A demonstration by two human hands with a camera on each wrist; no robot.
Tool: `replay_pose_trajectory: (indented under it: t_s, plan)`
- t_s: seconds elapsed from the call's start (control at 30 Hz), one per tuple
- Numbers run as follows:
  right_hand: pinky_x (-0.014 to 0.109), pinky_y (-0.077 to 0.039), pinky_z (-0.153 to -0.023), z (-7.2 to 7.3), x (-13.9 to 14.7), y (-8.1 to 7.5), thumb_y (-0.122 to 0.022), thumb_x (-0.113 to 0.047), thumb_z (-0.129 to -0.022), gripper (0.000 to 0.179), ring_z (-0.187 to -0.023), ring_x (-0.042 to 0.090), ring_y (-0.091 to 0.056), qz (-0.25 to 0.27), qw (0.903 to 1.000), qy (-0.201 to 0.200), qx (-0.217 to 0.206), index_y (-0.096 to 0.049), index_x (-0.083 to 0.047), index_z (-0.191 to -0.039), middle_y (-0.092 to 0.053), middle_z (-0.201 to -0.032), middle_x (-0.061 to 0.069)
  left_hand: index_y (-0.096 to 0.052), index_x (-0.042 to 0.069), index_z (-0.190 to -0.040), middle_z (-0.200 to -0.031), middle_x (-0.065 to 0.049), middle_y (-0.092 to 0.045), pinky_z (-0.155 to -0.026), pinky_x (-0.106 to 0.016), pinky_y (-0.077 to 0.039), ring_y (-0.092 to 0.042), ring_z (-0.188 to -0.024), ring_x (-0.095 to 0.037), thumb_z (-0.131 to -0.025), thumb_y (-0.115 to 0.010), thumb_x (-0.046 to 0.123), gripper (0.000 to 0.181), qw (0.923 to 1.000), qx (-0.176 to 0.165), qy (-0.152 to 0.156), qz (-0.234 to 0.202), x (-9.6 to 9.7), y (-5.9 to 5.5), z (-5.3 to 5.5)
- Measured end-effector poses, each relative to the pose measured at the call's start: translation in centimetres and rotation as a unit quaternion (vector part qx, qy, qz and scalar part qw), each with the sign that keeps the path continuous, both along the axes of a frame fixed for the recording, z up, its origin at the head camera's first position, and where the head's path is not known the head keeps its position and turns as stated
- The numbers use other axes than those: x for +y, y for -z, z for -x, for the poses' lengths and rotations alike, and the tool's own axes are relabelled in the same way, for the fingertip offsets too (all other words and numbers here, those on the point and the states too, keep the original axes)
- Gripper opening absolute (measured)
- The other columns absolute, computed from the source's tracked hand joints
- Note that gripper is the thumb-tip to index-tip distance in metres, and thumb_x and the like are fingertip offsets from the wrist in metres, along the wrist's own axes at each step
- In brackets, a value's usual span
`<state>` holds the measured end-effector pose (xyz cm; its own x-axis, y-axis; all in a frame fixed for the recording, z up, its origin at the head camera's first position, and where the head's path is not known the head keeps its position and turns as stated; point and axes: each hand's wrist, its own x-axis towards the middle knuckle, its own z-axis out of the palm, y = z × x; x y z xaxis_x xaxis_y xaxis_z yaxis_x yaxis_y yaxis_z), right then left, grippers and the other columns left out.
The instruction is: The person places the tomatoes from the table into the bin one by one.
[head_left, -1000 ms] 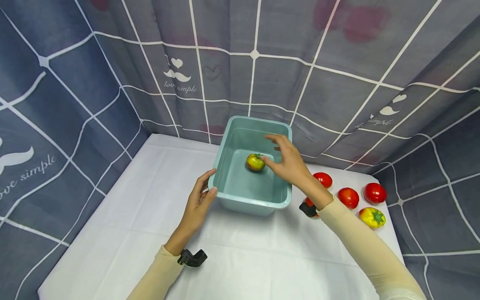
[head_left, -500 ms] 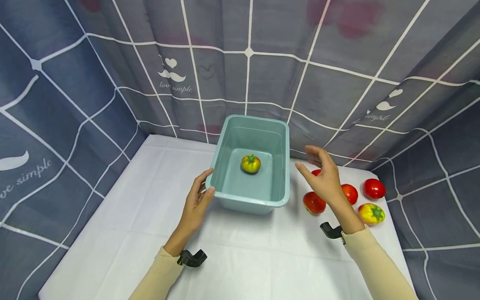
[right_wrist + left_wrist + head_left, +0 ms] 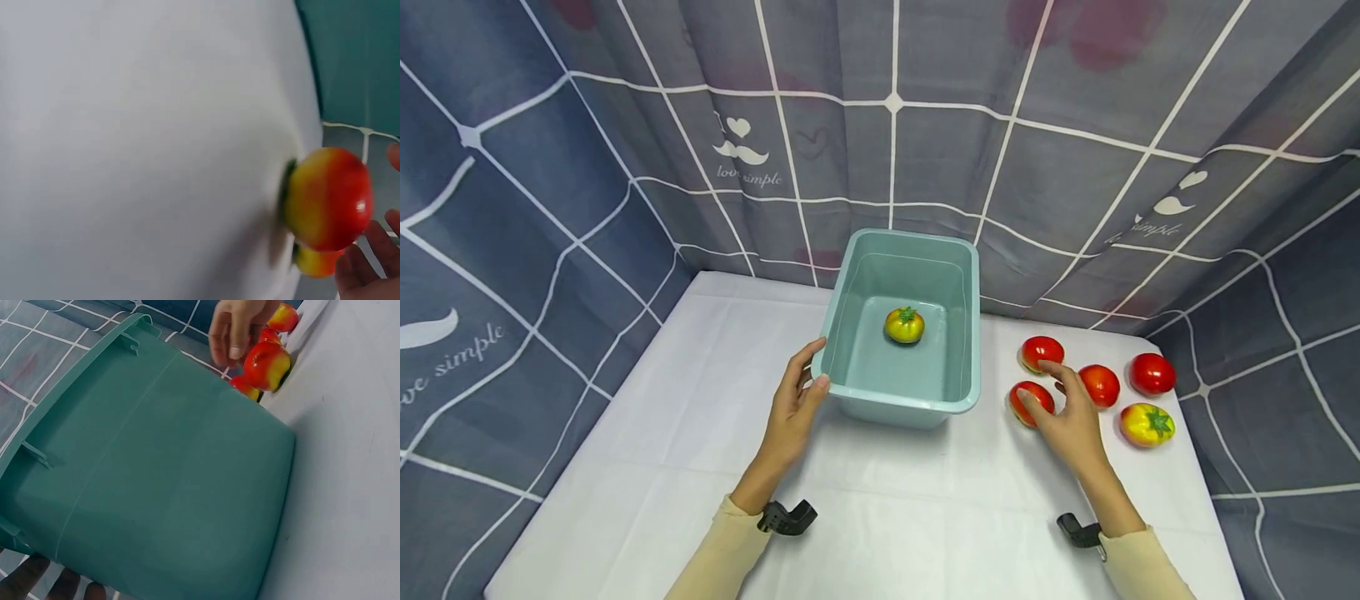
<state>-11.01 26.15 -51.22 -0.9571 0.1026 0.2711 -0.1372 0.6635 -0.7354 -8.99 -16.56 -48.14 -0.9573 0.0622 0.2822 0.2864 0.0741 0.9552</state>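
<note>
A light green plastic bin stands on the table, with one yellow-green tomato on its floor. My left hand holds the bin's near left corner, thumb at the front and fingers at the side rim. My right hand is over the red tomato nearest the bin, thumb and fingers spread and curved. The thumb overlaps this tomato in the head view. In the right wrist view, a gap shows between the fingers and the red-yellow tomato. Another red tomato lies just beyond the fingertips.
Right of my right hand lie two more red tomatoes, one close by and one farther out. A yellow-red tomato sits near the right edge of the white-covered table. Grey checked curtains enclose the back and sides.
My right hand has moved from inside the bin, out over its right side and down to the nearest red tomato. The left hand stays on the bin's corner.
</note>
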Motion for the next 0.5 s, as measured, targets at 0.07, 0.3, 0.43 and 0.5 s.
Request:
replay_pose_trajectory:
  t_s: [0.07, 0.3, 0.43, 0.5]
  plan:
    - [0.024, -0.040, -0.113, -0.6, 0.1, 0.7, -0.084, -0.018, -0.094, 0.060, -0.136, 0.037, -0.058, -0.003, 0.9999, 0.011, -0.010, -0.058, -0.006, -0.147, -0.063, -0.146, 0.017, -0.041, 0.025, -0.165, -0.170, -0.003, -0.040, -0.105, -0.016, -0.050, -0.055, -0.142, -0.013, -0.113, -0.054, 0.008, 0.057, 1.0000, 0.000, -0.004, 0.002, 0.0, -0.1, 0.0]
    - [0.023, -0.040, -0.107, -1.9, -0.2, 2.3, -0.085, -0.015, -0.091, 0.066, -0.131, 0.039, -0.058, 0.011, 0.9989, 0.027, -0.036, -0.056, -0.006, -0.149, -0.058, -0.143, 0.020, -0.040, 0.025, -0.166, -0.171, -0.003, -0.039, -0.105, -0.017, -0.050, -0.052, -0.147, -0.035, -0.113, -0.053, 0.009, 0.057, 0.9999, 0.003, -0.006, 0.009, 0.0, -0.2, 0.0]
    - [0.020, -0.040, -0.100, -2.2, -0.3, 2.9, -0.085, -0.011, -0.090, 0.067, -0.125, 0.035, -0.059, 0.016, 0.9988, 0.029, -0.036, -0.054, -0.005, -0.149, -0.058, -0.138, 0.022, -0.041, 0.025, -0.166, -0.170, -0.003, -0.040, -0.106, -0.017, -0.050, -0.052, -0.147, -0.038, -0.113, -0.054, 0.010, 0.056, 1.0000, -0.002, -0.006, 0.006, 0.1, -0.2, 0.0]
    - [0.016, -0.040, -0.098, -2.2, -0.3, 3.1, -0.085, -0.011, -0.090, 0.068, -0.123, 0.034, -0.059, 0.015, 0.9988, 0.030, -0.036, -0.054, -0.005, -0.150, -0.058, -0.137, 0.022, -0.041, 0.025, -0.165, -0.170, -0.002, -0.040, -0.106, -0.017, -0.050, -0.052, -0.147, -0.038, -0.113, -0.054, 0.010, 0.056, 1.0000, -0.003, -0.007, 0.006, 0.1, -0.2, 0.0]
